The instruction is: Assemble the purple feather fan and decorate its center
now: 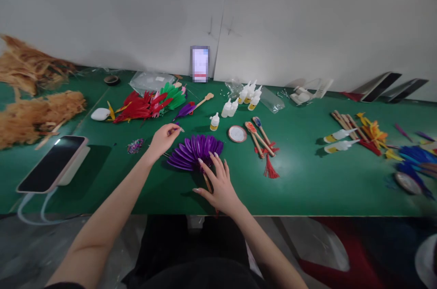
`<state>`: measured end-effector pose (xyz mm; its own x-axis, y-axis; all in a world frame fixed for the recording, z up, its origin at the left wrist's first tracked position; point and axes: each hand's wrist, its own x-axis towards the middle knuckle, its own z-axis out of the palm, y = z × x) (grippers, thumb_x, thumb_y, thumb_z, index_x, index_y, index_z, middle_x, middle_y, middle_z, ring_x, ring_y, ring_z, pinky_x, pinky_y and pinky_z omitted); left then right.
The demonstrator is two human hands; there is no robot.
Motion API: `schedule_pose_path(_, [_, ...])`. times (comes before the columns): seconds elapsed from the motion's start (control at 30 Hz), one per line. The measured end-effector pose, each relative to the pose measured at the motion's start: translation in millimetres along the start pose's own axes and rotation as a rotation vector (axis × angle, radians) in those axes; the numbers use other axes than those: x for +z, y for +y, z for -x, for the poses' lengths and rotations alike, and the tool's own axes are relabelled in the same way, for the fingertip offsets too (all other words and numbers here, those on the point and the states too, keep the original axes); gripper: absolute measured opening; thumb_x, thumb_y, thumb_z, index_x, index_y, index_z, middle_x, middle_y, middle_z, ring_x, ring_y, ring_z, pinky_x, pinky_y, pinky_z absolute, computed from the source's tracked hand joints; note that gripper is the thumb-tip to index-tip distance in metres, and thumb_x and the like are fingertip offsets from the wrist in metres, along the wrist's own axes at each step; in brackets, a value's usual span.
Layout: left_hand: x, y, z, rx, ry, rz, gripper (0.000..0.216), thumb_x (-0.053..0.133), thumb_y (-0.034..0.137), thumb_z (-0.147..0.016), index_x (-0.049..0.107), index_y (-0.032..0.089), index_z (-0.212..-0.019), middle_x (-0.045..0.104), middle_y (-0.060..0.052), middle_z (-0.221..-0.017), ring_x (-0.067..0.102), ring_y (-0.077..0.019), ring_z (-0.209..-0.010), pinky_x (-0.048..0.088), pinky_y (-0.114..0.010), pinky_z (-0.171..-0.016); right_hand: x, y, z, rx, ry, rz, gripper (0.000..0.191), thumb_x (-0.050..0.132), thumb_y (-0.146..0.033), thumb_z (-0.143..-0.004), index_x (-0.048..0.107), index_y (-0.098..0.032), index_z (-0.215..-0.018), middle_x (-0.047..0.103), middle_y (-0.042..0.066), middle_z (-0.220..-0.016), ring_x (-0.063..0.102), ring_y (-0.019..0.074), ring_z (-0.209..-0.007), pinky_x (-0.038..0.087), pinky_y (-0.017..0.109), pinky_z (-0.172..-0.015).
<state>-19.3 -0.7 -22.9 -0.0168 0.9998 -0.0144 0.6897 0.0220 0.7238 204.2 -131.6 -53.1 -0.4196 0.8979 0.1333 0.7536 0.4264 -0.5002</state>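
A purple feather fan [195, 152] lies on the green table [307, 189] in front of me. My right hand [218, 184] rests flat on the fan's lower end with its fingers spread, covering the wooden handle. My left hand [164, 138] hovers just left of the fan, its fingers pinched on a thin purple feather [178, 128]. Behind it lie loose red feathers [138, 108], green feathers [173, 94] and one more purple feather [186, 110].
Small glue bottles [239, 100] and a round lid [237, 134] stand behind the fan. Wooden sticks with red tassels [262, 143] lie to the right. A phone on a stand [51, 164] and orange fluff [30, 116] are at left. More sticks and feathers [372, 136] lie far right.
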Motion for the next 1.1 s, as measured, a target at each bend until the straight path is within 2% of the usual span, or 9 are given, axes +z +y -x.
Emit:
schedule_pose_path(0.17, [-21.9,-19.7,25.2,-0.071,0.148,0.057,0.029,0.049,0.042,-0.081,0.064,0.019,-0.091,0.064,-0.003,-0.079,0.058,-0.0179,-0.072,0.044,-0.027,-0.066,-7.2,-2.7,7.5,0.01,0.051,-0.076,0.076,0.059,-0.048,-0.083,0.025,-0.024,-0.147,0.014,0.013,-0.155,0.008,0.0315,-0.145,0.023,0.057,-0.113])
schedule_pose_path(0.27, [-37.8,-38.4,41.2,-0.1,0.315,-0.012,0.03,0.05,0.044,-0.081,0.064,0.02,-0.091,0.061,-0.002,-0.073,0.056,-0.0162,-0.066,0.043,-0.026,-0.064,-12.9,-4.6,14.8,0.019,0.051,-0.131,0.079,0.063,-0.045,-0.082,0.023,-0.026,-0.147,0.013,0.012,-0.155,0.01,0.0322,-0.145,0.03,0.054,-0.111])
schedule_pose_path(0.4, [-55.4,-63.1,58.9,-0.181,0.443,-0.119,0.038,0.062,0.046,-0.074,0.061,0.023,-0.105,0.059,0.002,-0.069,0.051,-0.0145,-0.057,0.042,-0.026,-0.06,-7.8,-6.5,27.6,0.075,0.1,-0.161,0.075,0.065,-0.029,-0.08,0.027,-0.028,-0.145,0.032,0.014,-0.143,0.033,0.0305,-0.136,0.043,0.048,-0.105])
schedule_pose_path(0.47, [-60.3,-70.2,65.1,-0.219,0.439,-0.141,0.042,0.063,0.046,-0.073,0.059,0.024,-0.109,0.059,0.003,-0.07,0.05,-0.0142,-0.055,0.041,-0.026,-0.059,-0.1,-8.0,34.0,0.092,0.148,-0.163,0.068,0.062,-0.021,-0.08,0.033,-0.028,-0.142,0.043,0.014,-0.129,0.047,0.0291,-0.124,0.048,0.047,-0.1])
schedule_pose_path(0.53, [-61.2,-72.5,69.0,-0.208,0.361,-0.171,0.039,0.062,0.047,-0.073,0.059,0.023,-0.105,0.061,0.002,-0.072,0.051,-0.0148,-0.056,0.041,-0.027,-0.059,7.9,-10.3,39.3,0.114,0.167,-0.19,0.061,0.057,-0.019,-0.082,0.037,-0.028,-0.139,0.049,0.012,-0.116,0.057,0.0265,-0.109,0.055,0.043,-0.09])
schedule_pose_path(0.67, [-50.4,-65.7,66.2,-0.091,0.183,-0.217,0.03,0.055,0.046,-0.081,0.06,0.021,-0.096,0.061,-0.002,-0.075,0.057,-0.0196,-0.072,0.043,-0.029,-0.065,17.4,-15.3,44.1,0.162,0.136,-0.243,0.054,0.053,-0.022,-0.086,0.037,-0.026,-0.137,0.051,0.01,-0.108,0.063,0.0219,-0.089,0.059,0.035,-0.072])
schedule_pose_path(0.8, [-27.9,-47.7,47.7,0.001,0.094,-0.354,0.03,0.05,0.045,-0.085,0.06,0.019,-0.095,0.061,-0.007,-0.081,0.058,-0.0245,-0.083,0.044,-0.033,-0.074,17.7,-17.3,43.7,0.159,0.14,-0.249,0.052,0.052,-0.021,-0.087,0.038,-0.025,-0.137,0.05,0.01,-0.109,0.063,0.0198,-0.084,0.058,0.034,-0.071])
schedule_pose_path(0.93, [-2.3,-28.4,24.0,0.06,0.166,-0.589,0.037,0.042,0.046,-0.089,0.058,0.014,-0.099,0.058,-0.017,-0.097,0.054,-0.0329,-0.097,0.042,-0.039,-0.08,15.2,-18.0,43.6,0.147,0.188,-0.264,0.048,0.047,-0.023,-0.09,0.038,-0.024,-0.137,0.05,0.009,-0.106,0.061,0.0158,-0.076,0.058,0.031,-0.07])
schedule_pose_path(1.1, [14.8,-21.6,-3.3,-0.005,0.15,-0.504,0.032,0.045,0.039,-0.088,0.055,0.01,-0.096,0.054,-0.024,-0.108,0.048,-0.0387,-0.109,0.038,-0.043,-0.087,14.6,-18.3,47.6,0.148,0.263,-0.276,0.043,0.042,-0.026,-0.093,0.039,-0.022,-0.136,0.05,0.009,-0.104,0.059,0.012,-0.068,0.057,0.027,-0.065])
